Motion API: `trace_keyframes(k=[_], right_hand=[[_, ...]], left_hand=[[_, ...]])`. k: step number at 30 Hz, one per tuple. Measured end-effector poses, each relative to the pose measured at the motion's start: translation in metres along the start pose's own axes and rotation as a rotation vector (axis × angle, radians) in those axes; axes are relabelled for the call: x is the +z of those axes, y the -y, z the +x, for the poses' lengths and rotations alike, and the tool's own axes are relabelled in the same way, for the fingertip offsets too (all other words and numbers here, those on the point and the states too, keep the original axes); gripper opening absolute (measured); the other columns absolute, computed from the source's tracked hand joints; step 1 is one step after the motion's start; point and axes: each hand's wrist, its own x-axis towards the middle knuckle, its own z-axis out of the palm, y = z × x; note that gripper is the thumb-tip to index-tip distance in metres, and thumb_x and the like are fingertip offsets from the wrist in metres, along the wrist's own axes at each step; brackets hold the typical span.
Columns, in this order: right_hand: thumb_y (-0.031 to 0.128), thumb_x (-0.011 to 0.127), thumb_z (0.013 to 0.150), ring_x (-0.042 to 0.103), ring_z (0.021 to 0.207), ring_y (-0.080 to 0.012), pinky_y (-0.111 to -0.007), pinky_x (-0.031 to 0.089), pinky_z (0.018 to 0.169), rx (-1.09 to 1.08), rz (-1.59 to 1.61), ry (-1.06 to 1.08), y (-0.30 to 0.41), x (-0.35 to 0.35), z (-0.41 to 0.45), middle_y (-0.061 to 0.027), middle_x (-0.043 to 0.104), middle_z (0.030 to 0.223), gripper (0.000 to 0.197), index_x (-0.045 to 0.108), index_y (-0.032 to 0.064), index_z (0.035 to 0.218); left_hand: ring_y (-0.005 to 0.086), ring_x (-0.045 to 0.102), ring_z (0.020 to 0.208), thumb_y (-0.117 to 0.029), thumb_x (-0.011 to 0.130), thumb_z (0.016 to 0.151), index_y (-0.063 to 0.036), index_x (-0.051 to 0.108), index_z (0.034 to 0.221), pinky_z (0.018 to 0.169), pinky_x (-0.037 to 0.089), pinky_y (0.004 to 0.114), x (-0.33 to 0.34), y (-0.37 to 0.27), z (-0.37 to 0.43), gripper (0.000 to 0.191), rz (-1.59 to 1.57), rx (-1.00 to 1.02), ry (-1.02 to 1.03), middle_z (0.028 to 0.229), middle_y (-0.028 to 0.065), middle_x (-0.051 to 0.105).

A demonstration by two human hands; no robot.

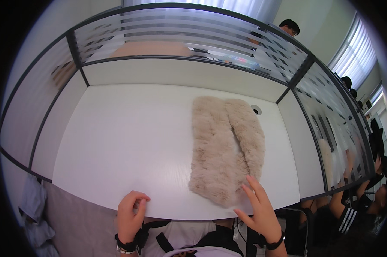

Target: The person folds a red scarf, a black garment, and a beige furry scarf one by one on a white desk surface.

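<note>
A beige fluffy fur piece (212, 144), possibly a folded garment, lies lengthwise on the right half of the white desk (126, 138). Its right side is a narrower strip, and a slit between the two parts shows some of the desk. My right hand (259, 205) is over the near right corner of the fur, fingers spread and holding nothing; whether the fingertips touch the pile I cannot tell. At the desk's front edge, left of the fur, my left hand (132, 210) is loosely curled with nothing visible in it.
Low partition panels with dark frames (184, 57) enclose the desk's back and sides. A round cable grommet (256, 110) sits near the back right corner. Beyond the panels is a person (289, 28); another person (357, 208) sits at the right. Grey cloth (34, 199) hangs low left.
</note>
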Motion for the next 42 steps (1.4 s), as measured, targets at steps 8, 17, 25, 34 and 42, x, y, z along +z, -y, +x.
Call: trace_keyframes(k=[8, 17, 25, 34, 42], right_hand=[[0.041, 0.078, 0.084, 0.038, 0.141, -0.0498, -0.06, 0.031, 0.116, -0.098, -0.118, 0.032, -0.014, 0.05, 0.016, -0.0332, 0.046, 0.141, 0.072, 0.057, -0.0107, 0.13], [0.03, 0.085, 0.069, 0.053, 0.113, -0.0439, -0.058, 0.044, 0.104, -0.284, -0.018, -0.028, 0.003, 0.068, -0.006, -0.0233, 0.056, 0.114, 0.042, 0.067, -0.0035, 0.088], [0.007, 0.077, 0.07, 0.057, 0.11, -0.04, -0.045, 0.049, 0.096, -0.294, 0.252, 0.069, -0.002, 0.053, -0.01, -0.0165, 0.063, 0.115, 0.034, 0.07, -0.0034, 0.101], [0.008, 0.072, 0.091, 0.065, 0.103, -0.0356, -0.037, 0.05, 0.095, 0.058, 0.866, 0.155, 0.033, 0.019, -0.021, -0.017, 0.07, 0.117, 0.03, 0.067, 0.0022, 0.121], [0.016, 0.073, 0.09, 0.065, 0.091, -0.042, -0.042, 0.053, 0.081, -0.126, 0.689, 0.248, 0.041, 0.027, -0.02, -0.0187, 0.072, 0.102, 0.027, 0.07, 0.006, 0.115]], left_hand=[[0.0176, 0.06, 0.07, -0.002, 0.061, 0.091, -0.0044, 0.067, 0.092, 0.062, 0.045, 0.029, 0.007, 0.009, 0.003, 0.007, -0.055, 0.07, -0.073, 0.087, 0.0054, 0.068], [0.02, 0.059, 0.065, -0.001, 0.063, 0.088, -0.0048, 0.066, 0.089, 0.063, 0.046, 0.032, 0.012, 0.002, 0.007, 0.006, 0.065, 0.145, -0.123, 0.082, 0.0065, 0.065], [0.0223, 0.061, 0.073, -0.005, 0.062, 0.089, -0.0064, 0.068, 0.091, 0.072, 0.048, 0.035, 0.008, -0.006, 0.001, 0.006, 0.08, 0.147, -0.056, 0.084, 0.0059, 0.068], [0.0362, 0.051, 0.133, -0.02, 0.072, 0.092, 0.0005, 0.055, 0.139, 0.112, 0.04, 0.04, 0.026, -0.038, -0.027, 0.054, -0.058, 0.376, 0.663, 0.147, 0.0212, 0.05], [0.0288, 0.043, 0.143, -0.032, 0.081, 0.088, 0.0011, 0.044, 0.15, 0.116, 0.035, 0.037, 0.042, -0.058, -0.044, 0.079, -0.435, 0.294, 0.908, 0.154, 0.0179, 0.047]])
